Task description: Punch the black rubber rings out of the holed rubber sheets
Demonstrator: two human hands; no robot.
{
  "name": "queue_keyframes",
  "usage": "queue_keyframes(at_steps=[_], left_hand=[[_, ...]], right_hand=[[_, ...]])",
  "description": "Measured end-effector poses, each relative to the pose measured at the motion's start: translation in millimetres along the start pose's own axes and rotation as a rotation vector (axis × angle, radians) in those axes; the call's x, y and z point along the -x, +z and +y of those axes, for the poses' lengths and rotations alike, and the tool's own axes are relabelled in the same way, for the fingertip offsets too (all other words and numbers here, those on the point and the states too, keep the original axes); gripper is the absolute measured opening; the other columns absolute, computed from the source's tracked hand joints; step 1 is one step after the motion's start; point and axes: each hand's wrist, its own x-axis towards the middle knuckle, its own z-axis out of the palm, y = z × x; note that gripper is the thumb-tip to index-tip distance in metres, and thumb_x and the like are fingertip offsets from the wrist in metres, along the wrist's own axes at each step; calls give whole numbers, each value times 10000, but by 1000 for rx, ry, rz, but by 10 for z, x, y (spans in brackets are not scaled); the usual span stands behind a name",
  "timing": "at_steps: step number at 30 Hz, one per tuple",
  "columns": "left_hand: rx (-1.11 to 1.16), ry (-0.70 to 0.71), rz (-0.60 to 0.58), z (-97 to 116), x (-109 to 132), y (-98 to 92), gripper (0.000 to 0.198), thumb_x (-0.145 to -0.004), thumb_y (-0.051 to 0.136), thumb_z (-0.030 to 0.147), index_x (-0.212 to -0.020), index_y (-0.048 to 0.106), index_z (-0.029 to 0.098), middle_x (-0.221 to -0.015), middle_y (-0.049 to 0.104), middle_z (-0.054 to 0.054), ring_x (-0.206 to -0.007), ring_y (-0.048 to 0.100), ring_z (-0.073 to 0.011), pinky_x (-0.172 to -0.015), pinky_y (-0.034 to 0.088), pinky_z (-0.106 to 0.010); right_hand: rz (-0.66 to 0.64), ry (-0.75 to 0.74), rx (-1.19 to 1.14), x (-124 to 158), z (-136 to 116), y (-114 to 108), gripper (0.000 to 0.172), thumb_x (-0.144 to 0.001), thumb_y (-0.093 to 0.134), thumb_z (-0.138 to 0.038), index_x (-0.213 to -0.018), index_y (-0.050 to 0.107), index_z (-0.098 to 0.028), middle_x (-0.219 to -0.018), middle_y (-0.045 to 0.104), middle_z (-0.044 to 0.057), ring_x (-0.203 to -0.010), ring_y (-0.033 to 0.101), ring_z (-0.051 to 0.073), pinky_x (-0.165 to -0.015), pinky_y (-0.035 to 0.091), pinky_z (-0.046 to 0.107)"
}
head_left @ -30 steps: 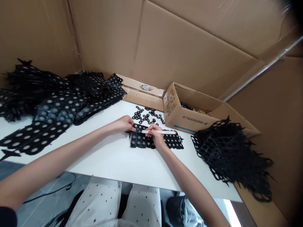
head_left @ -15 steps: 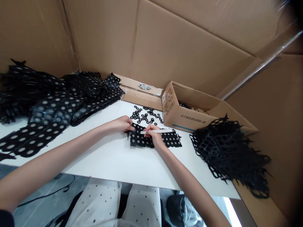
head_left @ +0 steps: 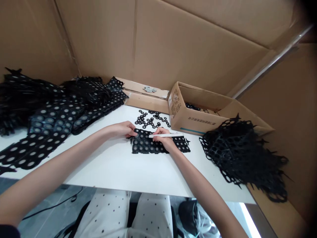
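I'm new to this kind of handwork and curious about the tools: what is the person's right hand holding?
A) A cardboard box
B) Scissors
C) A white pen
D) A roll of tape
C. The right hand pinches the white pen in its fingers, over the black sheet.
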Motion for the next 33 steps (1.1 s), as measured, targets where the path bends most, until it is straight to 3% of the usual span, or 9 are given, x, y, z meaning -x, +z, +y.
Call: queue_keyframes(at_steps=[3, 10, 15, 19, 22, 27, 30, 33], left_hand=[[4, -9, 0, 26, 11, -1, 340, -566, 692, 395, -504, 460, 155, -455, 403, 30, -464, 336, -81, -486, 219, -228], [-16, -26, 2, 61, 30, 5, 366, -586, 674, 429, -501, 443, 158, -461, 417, 22, -469, 335, -86, -493, 219, -238], [-31, 49, 17, 95, 9, -3, 317, -609, 652, 439, -615, 535, 145, -519, 466, 19, -498, 371, -91, -507, 256, -225], [-45, 91, 33, 164, 23, 27, 316, -614, 644, 434, -706, 591, 137, -564, 506, 8, -531, 411, -105, -516, 272, -219], [-53, 69, 11, 163, 41, 27, 311, -614, 646, 434, -686, 585, 137, -543, 481, 15, -507, 376, -94, -503, 245, -220], [-40, -12, -56, 99, 73, -65, 327, -590, 680, 432, -557, 517, 150, -478, 409, 33, -476, 321, -83, -493, 218, -232], [-27, 7, -93, 91, 71, -61, 318, -604, 683, 447, -630, 576, 149, -497, 437, 29, -480, 341, -86, -487, 218, -231], [-14, -1, 0, 95, 32, 59, 354, -577, 714, 456, -707, 612, 144, -491, 452, 33, -461, 358, -83, -465, 215, -226]], right_hand=[[82, -20, -63, 14, 68, -16, 51, -619, 564, -149, -607, 516, -163, -507, 566, -31, -440, 456, 88, -440, 332, 181], [103, 37, -60, 18, 17, 11, 55, -594, 549, -163, -564, 503, -163, -464, 559, -21, -406, 463, 97, -397, 312, 179], [40, 33, 33, 31, 13, 23, 66, -602, 605, -179, -625, 547, -156, -551, 598, -10, -484, 522, 111, -474, 396, 196], [-8, -4, 191, 30, 42, 49, 106, -616, 660, -215, -660, 595, -144, -590, 592, -8, -513, 512, 102, -491, 385, 190], [-45, -41, 258, 9, 32, 33, 134, -663, 663, -248, -658, 582, -141, -627, 597, 1, -533, 509, 95, -498, 378, 184], [-252, -22, 204, -51, -18, -86, 229, -653, 712, -310, -706, 561, -146, -754, 630, 27, -637, 561, 121, -547, 413, 195], [-177, -14, 107, -55, -27, -116, 246, -650, 707, -323, -690, 538, -150, -698, 614, 13, -578, 539, 107, -508, 389, 187], [-122, -6, 61, -40, -29, -101, 222, -629, 700, -287, -664, 526, -154, -625, 590, -6, -527, 516, 99, -483, 374, 185]])
